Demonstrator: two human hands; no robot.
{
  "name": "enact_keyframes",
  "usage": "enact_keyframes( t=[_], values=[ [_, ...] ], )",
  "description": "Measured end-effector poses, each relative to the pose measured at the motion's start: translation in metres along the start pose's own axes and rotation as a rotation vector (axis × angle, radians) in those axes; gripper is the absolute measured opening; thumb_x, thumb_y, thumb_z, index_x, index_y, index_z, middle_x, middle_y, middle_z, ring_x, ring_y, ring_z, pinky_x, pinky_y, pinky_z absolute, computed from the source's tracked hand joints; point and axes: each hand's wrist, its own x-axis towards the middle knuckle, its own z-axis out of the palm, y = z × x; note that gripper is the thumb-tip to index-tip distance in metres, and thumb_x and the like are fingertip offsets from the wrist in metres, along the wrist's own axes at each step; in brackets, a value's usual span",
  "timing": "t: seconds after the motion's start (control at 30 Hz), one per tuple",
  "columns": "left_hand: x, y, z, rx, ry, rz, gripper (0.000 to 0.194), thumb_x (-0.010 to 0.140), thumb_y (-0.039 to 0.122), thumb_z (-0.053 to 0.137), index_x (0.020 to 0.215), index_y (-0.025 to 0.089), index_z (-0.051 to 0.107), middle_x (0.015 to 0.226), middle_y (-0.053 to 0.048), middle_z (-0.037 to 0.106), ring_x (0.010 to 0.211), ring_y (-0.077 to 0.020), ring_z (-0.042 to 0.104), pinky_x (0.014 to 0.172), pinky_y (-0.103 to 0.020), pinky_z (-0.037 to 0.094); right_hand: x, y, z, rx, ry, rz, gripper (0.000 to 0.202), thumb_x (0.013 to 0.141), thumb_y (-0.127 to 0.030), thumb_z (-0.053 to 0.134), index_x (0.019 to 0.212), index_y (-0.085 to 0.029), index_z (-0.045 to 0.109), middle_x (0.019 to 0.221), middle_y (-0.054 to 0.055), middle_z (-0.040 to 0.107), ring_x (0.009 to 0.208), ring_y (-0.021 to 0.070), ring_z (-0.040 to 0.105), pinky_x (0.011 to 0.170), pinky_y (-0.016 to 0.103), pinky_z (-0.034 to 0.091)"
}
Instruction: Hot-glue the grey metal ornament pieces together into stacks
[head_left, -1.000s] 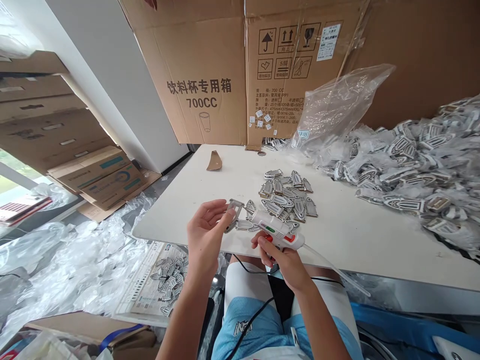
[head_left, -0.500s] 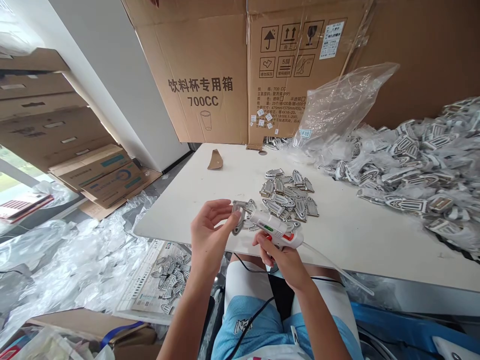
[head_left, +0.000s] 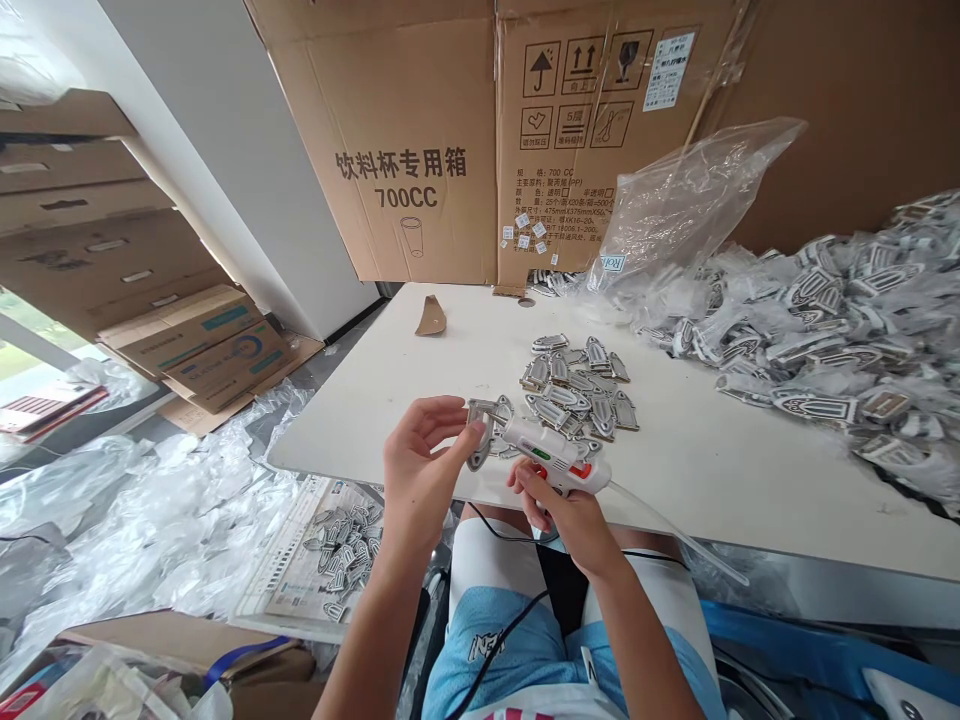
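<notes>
My left hand [head_left: 426, 452] pinches a small silver-and-white metal piece [head_left: 478, 455] between thumb and fingers, above the table's front edge. My right hand [head_left: 564, 508] is wrapped round the grip of a white hot glue gun [head_left: 556, 452] with a red trigger. The gun's nozzle points left and is right at the metal piece; whether it touches cannot be made out. A long clear glue stick [head_left: 679, 537] sticks out of the gun's back end. Just beyond the gun lies a heap of similar metal pieces [head_left: 577, 385] on the white table [head_left: 360, 400].
A large heap of plastic-wrapped pieces [head_left: 817, 330] covers the table's right side, beside a clear plastic bag [head_left: 694, 200]. A cardboard box [head_left: 420, 100] stands behind. Lower left, more pieces [head_left: 345, 550] lie on a paper-covered surface. A black cable [head_left: 499, 650] crosses my lap.
Almost nothing differs. Both hands, the glue gun and the metal piece keep their positions, with only a tiny shift of the view.
</notes>
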Motion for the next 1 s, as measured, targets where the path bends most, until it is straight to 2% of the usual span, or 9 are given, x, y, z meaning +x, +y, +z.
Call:
enact_keyframes(
  t=[0.1,0.23,0.6,0.87,1.0],
  values=[
    [-0.0003,0.0001,-0.0002,0.002,0.004,0.0,0.03,0.076,0.03,0.092,0.1,0.022,0.075,0.096,-0.005,0.077,0.092,-0.0194,0.075,0.072,-0.025,0.061,0.0,0.0004,-0.0007,0.013,0.006,0.003,0.037,0.098,-0.053,0.072,0.086,-0.019,0.066,0.067,-0.003,0.055,0.047,0.0063,0.036,0.049,0.025,0.026],
    [-0.0002,-0.0006,-0.0006,0.007,-0.001,0.011,0.03,0.077,0.031,0.091,0.1,0.022,0.075,0.096,-0.005,0.077,0.092,-0.02,0.075,0.072,-0.026,0.061,0.0001,-0.0014,-0.0006,0.007,-0.005,0.023,0.038,0.097,-0.055,0.072,0.086,-0.019,0.067,0.059,-0.006,0.05,0.046,0.0073,0.035,0.048,0.025,0.027],
    [-0.0009,-0.0019,-0.0011,0.006,-0.02,0.026,0.028,0.079,0.031,0.09,0.101,0.022,0.075,0.097,-0.005,0.076,0.092,-0.0187,0.074,0.072,-0.025,0.06,-0.0012,-0.0025,0.0007,0.001,0.031,0.029,0.04,0.093,-0.056,0.076,0.086,-0.018,0.069,0.059,-0.006,0.049,0.045,0.0059,0.036,0.049,0.024,0.029],
    [-0.002,-0.0036,-0.0002,-0.003,-0.028,0.024,0.025,0.081,0.03,0.089,0.101,0.024,0.075,0.096,-0.004,0.076,0.091,-0.0176,0.073,0.073,-0.025,0.06,0.0,-0.0042,0.002,-0.006,0.048,0.03,0.042,0.091,-0.058,0.077,0.085,-0.017,0.069,0.069,-0.003,0.057,0.045,0.0046,0.038,0.047,0.023,0.028],
    [-0.0021,-0.0038,-0.0007,0.001,-0.03,0.029,0.025,0.082,0.03,0.089,0.102,0.024,0.075,0.097,-0.004,0.076,0.092,-0.0181,0.073,0.073,-0.025,0.06,-0.0007,-0.0038,0.0015,-0.01,0.04,0.027,0.041,0.093,-0.057,0.075,0.086,-0.018,0.07,0.067,-0.004,0.055,0.045,0.0049,0.037,0.048,0.024,0.028]
  ],
)
